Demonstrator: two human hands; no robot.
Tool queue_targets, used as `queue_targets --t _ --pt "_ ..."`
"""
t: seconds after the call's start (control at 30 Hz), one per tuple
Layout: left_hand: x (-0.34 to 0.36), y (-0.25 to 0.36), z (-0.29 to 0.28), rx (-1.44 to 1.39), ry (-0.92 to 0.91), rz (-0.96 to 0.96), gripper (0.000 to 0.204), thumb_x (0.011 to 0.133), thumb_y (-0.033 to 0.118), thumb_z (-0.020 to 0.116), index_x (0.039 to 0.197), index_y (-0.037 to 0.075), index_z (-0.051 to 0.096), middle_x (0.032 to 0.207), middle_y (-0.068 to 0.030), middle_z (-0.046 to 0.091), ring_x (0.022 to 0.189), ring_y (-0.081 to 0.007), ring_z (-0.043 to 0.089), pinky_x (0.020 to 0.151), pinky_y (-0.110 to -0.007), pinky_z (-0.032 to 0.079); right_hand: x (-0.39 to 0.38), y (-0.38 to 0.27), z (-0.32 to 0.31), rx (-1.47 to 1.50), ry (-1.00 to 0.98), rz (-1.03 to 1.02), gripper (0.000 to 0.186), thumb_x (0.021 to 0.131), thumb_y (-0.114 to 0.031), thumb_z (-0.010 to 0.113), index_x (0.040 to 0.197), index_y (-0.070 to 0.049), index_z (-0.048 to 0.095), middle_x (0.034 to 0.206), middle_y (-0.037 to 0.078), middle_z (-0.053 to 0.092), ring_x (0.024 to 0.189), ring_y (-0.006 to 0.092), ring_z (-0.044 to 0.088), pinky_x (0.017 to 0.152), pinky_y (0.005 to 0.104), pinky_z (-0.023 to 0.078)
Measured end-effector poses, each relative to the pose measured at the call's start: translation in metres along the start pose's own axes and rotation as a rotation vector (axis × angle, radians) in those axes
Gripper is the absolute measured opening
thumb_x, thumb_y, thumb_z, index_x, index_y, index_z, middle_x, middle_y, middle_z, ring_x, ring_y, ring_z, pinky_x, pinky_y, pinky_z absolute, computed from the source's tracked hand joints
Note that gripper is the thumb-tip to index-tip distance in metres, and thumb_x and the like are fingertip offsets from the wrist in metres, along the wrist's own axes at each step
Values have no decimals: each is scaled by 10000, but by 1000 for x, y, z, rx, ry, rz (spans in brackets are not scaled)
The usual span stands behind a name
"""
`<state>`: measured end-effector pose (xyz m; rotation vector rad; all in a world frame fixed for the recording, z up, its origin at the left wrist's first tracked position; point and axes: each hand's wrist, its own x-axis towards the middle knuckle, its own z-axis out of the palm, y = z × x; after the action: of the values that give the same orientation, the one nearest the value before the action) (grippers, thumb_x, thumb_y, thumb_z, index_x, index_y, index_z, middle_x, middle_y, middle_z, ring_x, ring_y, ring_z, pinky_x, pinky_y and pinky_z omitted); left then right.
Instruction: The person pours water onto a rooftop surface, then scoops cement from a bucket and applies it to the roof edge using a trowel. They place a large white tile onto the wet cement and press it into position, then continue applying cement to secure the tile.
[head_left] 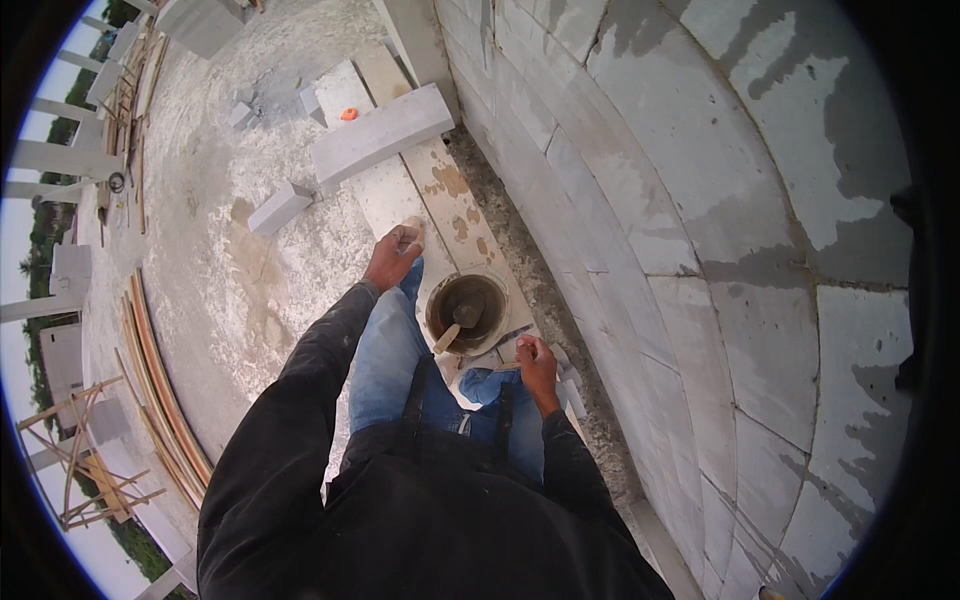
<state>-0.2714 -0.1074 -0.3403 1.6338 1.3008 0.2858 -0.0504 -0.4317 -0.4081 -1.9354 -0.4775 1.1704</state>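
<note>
My left hand [393, 258] reaches forward over the wooden planks [440, 195], with its fingers closed around a small pale lump [412, 226]. Drawn in close to my body by the wall, my right hand [538, 364] is curled around what looks like a thin pale tool handle [503, 367]. Between the two hands a round bucket [467, 310] of grey mortar stands on the planks, with a wooden-handled trowel [452, 332] resting in it. My legs, in blue jeans, are below the bucket.
A wall of large pale blocks [700, 200] with grey mortar joints fills the right side. One long block [380, 132] lies across the planks ahead, and a smaller block [279, 208] lies on the concrete floor. Timber and columns line the open left edge.
</note>
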Motion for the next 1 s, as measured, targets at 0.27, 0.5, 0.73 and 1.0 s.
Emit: queue_targets --t 0.27,0.5,0.73,1.0 --pt "79 -187 152 483 -404 -214 749 850 411 842 1415 8 563 1337 -253 620 1259 -430 586 1049 -465 487 67 112 173 -208 -191 252 571 1015 -415 686 1301 77 638 1094 246 758 1002 351 751 879 424 580" --pt "92 -257 184 221 -595 -104 325 833 215 763 1054 3 655 989 -267 698 1006 -452 676 895 -525 525 105 219 256 -565 -222 371 616 944 -401 687 1314 74 560 1208 346 660 1147 506 641 1016 542 477" --pt "92 -173 93 37 -359 -42 373 836 205 696 1144 -5 691 971 -247 725 945 -482 678 892 -526 524 113 35 172 -430 -300 373 562 878 -142 722 1324 -29 400 989 192 728 867 420 722 825 497 575" --pt "114 5 -155 -359 -2 -79 509 1113 462 533 867 25 617 792 82 495 764 -34 424 657 -262 387 145 -291 167 -904 -231 -547 443 939 -99 676 1353 -12 548 1149 219 705 971 428 716 808 508 582"
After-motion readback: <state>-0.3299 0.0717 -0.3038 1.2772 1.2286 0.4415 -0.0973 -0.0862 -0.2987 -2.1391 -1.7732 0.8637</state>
